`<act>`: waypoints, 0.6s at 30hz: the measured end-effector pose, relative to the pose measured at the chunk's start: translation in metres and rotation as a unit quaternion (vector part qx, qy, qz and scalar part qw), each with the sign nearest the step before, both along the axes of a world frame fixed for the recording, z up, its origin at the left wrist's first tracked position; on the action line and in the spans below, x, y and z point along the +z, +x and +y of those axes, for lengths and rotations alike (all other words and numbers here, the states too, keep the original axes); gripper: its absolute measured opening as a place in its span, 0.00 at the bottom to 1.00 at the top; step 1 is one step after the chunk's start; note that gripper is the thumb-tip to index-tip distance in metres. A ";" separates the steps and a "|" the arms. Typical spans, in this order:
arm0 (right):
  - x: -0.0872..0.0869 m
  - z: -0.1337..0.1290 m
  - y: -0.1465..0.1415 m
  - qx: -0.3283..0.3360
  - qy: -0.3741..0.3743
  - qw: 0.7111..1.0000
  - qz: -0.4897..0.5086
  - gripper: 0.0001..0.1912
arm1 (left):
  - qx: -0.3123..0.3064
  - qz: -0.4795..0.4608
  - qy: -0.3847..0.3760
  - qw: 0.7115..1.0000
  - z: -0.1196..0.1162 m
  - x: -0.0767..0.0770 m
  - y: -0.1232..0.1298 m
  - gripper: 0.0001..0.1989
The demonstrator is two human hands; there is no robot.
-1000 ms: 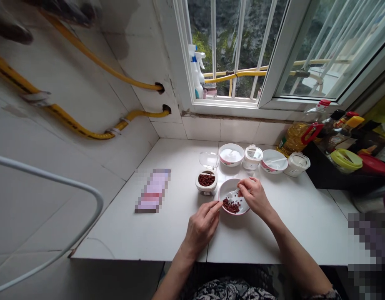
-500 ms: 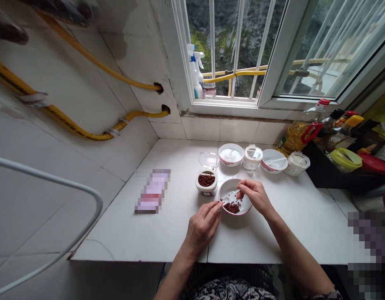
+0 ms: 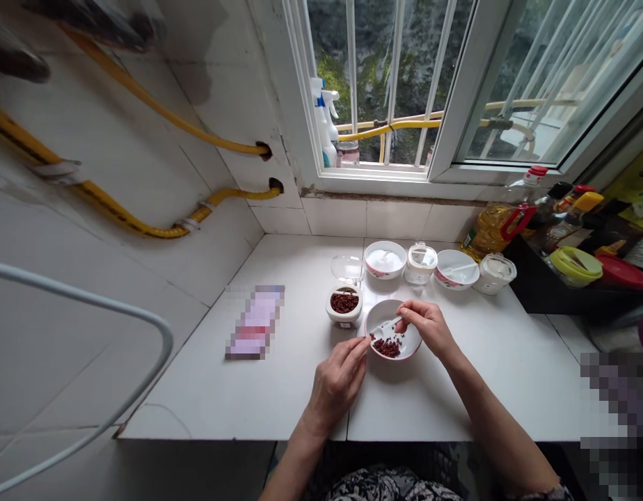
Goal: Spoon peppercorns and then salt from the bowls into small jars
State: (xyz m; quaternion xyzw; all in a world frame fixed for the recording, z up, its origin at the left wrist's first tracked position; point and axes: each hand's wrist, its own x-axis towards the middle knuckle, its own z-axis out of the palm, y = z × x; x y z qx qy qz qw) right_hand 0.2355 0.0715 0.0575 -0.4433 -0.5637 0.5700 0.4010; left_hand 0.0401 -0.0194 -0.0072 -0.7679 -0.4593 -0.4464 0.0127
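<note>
- White round bowl with a pink rim (image 3: 414, 339): upright on the white tiled counter (image 3: 280, 396), in front of the person; its inside is white and partly bare
- Small dark-red granules (image 3: 387, 348): loosely heaped low in the bowl, towards its near left side; a few lie scattered around the heap
- White plastic spoon (image 3: 388, 325): tilted in the bowl, its handle clamped between the right hand's (image 3: 426, 328) thumb and fingers
- Left hand (image 3: 338, 379): fingertips at the bowl's left rim; cannot tell whether they pinch it
- Cream plastic jar (image 3: 344, 316): just left of the bowl; clear lid (image 3: 347, 268) raised, similar dark-red granules inside
</note>
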 end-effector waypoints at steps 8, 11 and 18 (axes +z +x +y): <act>0.004 0.008 0.004 -0.050 0.027 0.998 -0.006 0.18 | 0.003 0.000 0.013 1.000 0.000 0.000 0.001 0.19; 0.011 0.012 -0.004 -0.049 0.061 0.997 -0.007 0.19 | 0.001 0.000 0.003 1.000 0.000 -0.001 0.001 0.19; 0.030 0.012 -0.037 -0.027 0.288 0.951 -0.110 0.09 | 0.002 0.001 0.004 1.000 0.001 -0.002 0.001 0.21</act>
